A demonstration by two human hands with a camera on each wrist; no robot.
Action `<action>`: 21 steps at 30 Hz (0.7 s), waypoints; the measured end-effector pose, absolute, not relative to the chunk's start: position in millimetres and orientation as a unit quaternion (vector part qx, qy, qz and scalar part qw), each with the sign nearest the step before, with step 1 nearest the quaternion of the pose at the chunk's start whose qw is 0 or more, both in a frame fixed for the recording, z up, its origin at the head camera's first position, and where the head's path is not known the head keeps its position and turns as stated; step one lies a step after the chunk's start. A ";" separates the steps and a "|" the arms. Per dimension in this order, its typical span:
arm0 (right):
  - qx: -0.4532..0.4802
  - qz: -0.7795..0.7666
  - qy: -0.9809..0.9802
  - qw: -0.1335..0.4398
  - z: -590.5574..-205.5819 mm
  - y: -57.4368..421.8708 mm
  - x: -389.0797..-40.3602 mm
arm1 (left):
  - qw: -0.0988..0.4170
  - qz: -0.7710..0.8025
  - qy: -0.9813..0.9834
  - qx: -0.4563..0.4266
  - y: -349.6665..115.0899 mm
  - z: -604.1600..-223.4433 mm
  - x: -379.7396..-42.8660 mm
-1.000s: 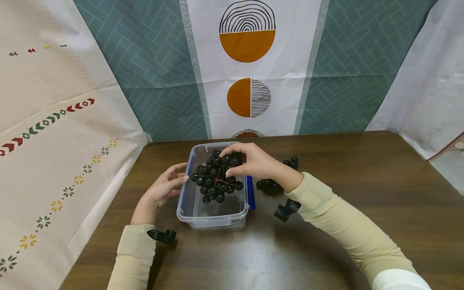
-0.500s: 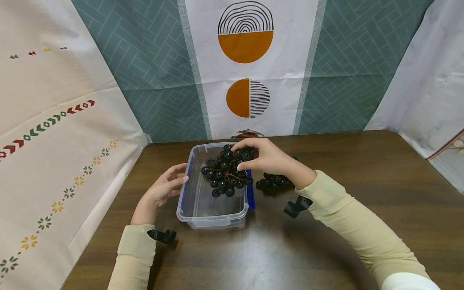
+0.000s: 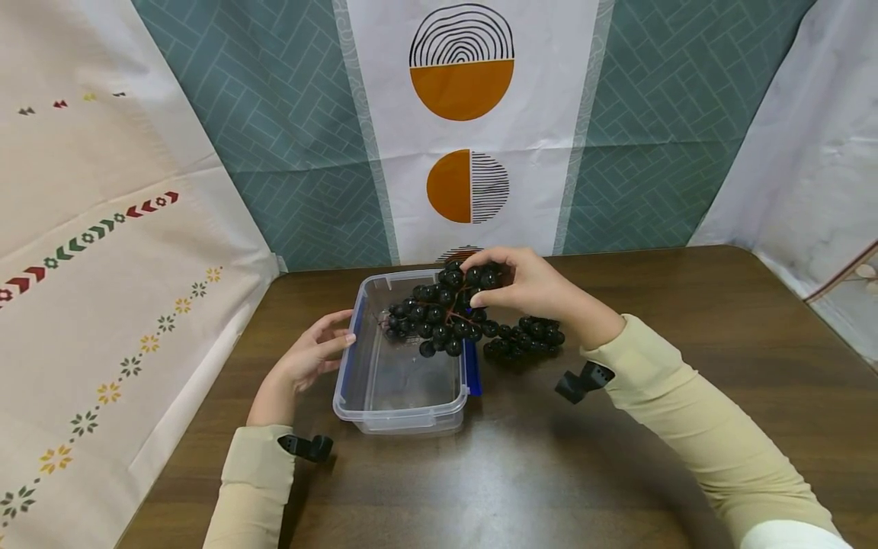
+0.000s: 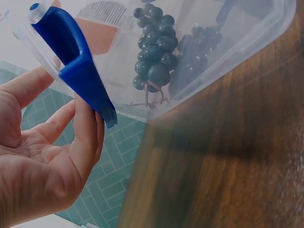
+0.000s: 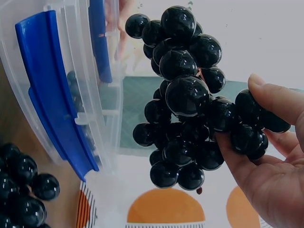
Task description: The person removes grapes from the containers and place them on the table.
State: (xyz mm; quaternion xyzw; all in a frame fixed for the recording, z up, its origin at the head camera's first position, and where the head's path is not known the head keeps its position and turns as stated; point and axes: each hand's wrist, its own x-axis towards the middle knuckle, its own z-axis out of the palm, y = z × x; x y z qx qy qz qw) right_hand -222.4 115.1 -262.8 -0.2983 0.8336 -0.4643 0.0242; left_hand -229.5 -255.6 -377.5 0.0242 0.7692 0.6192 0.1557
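My right hand [image 3: 531, 286] pinches the top of a bunch of black grapes [image 3: 442, 313], which hangs over the right rim of a clear plastic box [image 3: 405, 416]. In the right wrist view, thumb and fingers hold its upper grapes [image 5: 187, 97]. My left hand [image 3: 317, 352] touches the box's left side; in the left wrist view, its fairly straight fingers rest against a raised blue latch [image 4: 85, 76]. Another grape bunch [image 4: 154, 52] shows through the box wall, its reddish stem near the wall. Part of that bunch is hidden behind the held one in the head view.
A further bunch of black grapes [image 3: 528, 339] lies on the wooden table [image 3: 549, 473], right of the box. A second blue latch [image 3: 473, 374] hangs at the box's right side. Patterned cloths [image 3: 302, 168] stand behind and beside the table.
My right hand has moved right and a little up, carrying the grape bunch from over the box's middle to its right rim. My left hand and the box stay nearly still.
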 end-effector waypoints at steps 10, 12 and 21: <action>-0.292 -0.474 0.831 0.012 -263.2 132.6 -224.9 | 0.156 0.615 0.772 0.030 -256.2 -377.8 -229.1; -0.293 -0.475 0.830 0.004 -264.1 136.0 -226.3 | 0.157 0.615 0.772 0.032 -256.3 -378.2 -229.1; -0.269 -0.483 0.833 -0.003 -259.9 153.9 -227.1 | 0.155 0.617 0.771 0.035 -256.4 -376.8 -228.0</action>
